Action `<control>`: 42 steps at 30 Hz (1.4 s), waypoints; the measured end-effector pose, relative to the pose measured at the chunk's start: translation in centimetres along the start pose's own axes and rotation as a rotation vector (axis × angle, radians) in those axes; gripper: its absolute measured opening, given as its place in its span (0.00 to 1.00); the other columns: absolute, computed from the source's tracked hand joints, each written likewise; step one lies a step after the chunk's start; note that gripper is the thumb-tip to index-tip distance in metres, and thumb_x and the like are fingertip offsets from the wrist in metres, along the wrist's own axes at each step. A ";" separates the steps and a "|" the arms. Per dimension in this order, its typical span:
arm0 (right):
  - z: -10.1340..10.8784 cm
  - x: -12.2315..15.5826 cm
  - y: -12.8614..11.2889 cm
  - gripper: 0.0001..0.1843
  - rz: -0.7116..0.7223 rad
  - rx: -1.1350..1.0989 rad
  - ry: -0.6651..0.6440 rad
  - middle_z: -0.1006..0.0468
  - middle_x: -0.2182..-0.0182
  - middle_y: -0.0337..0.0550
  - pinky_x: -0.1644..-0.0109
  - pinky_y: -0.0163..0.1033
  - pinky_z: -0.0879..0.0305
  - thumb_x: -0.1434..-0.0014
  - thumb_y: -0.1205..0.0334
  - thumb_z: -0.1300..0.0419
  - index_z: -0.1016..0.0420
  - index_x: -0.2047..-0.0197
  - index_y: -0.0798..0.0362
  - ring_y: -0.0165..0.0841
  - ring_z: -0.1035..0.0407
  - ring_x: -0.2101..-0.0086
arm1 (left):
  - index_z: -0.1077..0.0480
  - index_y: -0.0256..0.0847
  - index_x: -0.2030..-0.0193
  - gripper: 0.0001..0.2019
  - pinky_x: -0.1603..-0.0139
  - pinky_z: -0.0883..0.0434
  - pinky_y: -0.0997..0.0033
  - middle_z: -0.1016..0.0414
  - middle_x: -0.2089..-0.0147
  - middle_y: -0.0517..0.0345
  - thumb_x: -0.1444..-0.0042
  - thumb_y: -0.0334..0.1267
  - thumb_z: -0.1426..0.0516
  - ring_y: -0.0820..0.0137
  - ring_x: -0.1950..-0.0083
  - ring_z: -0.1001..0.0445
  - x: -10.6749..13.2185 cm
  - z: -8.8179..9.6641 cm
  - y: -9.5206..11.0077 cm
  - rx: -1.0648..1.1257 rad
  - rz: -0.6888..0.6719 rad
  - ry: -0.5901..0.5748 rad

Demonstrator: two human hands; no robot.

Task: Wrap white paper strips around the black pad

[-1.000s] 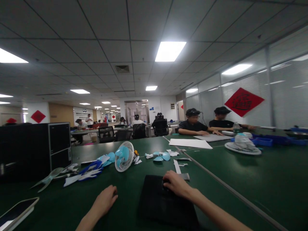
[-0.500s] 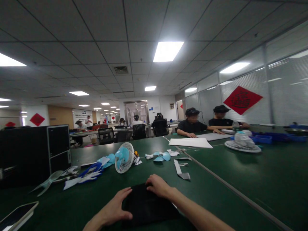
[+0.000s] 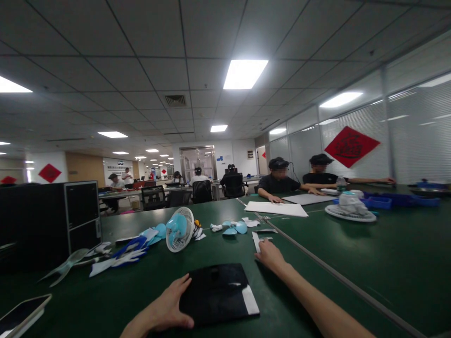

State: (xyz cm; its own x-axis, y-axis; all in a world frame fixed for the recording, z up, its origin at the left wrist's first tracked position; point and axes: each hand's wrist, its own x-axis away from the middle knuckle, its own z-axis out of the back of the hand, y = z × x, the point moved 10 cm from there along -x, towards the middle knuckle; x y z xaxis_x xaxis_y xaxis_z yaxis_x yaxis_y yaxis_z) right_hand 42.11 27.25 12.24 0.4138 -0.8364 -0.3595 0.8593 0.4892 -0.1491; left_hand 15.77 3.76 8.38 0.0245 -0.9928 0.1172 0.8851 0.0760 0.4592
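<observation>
A flat black panel-like object [image 3: 214, 293] lies on the green table before me, with a white patch [image 3: 249, 300] at its lower right corner. Along its left edge rests my left hand [image 3: 165, 303], thumb and fingers spread apart and touching it. Farther forward and to the right, my right hand [image 3: 271, 258] has its fingers bent down on a pale grey strip [image 3: 256, 238]. The hand covers the strip's near end, and the fingertips are partly hidden.
Left of centre stands a small fan with a white cage [image 3: 180, 230]. Blue-and-white gloves [image 3: 123, 256], loose blue fan blades [image 3: 235, 228] and a phone [image 3: 23, 314] lie around. A black computer case [image 3: 82, 216] stands left. Two people sit across the table beside white boards [image 3: 276, 209].
My right hand has left the black panel and moved forward and right onto the grey strip. The panel's white corner now shows. My left hand has stayed at the panel's edge.
</observation>
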 end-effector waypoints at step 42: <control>10.9 2.7 -0.7 0.21 0.042 -0.798 0.341 0.22 0.71 0.45 0.67 0.36 0.41 0.43 0.49 0.49 0.22 0.68 0.56 0.35 0.32 0.70 | 0.51 0.34 0.32 0.56 0.30 0.53 0.60 0.59 0.28 0.46 0.66 0.59 0.36 0.54 0.29 0.56 -1.3 0.1 -1.7 0.030 -0.024 0.069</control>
State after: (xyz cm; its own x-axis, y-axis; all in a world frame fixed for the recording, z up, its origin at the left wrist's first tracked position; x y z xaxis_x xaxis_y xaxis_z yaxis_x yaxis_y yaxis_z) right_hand 45.89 21.97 21.40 0.2179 -0.7562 -0.6170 0.3246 0.6523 -0.6849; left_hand 14.19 4.93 7.57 0.0364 -0.9983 0.0456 0.8716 0.0540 0.4872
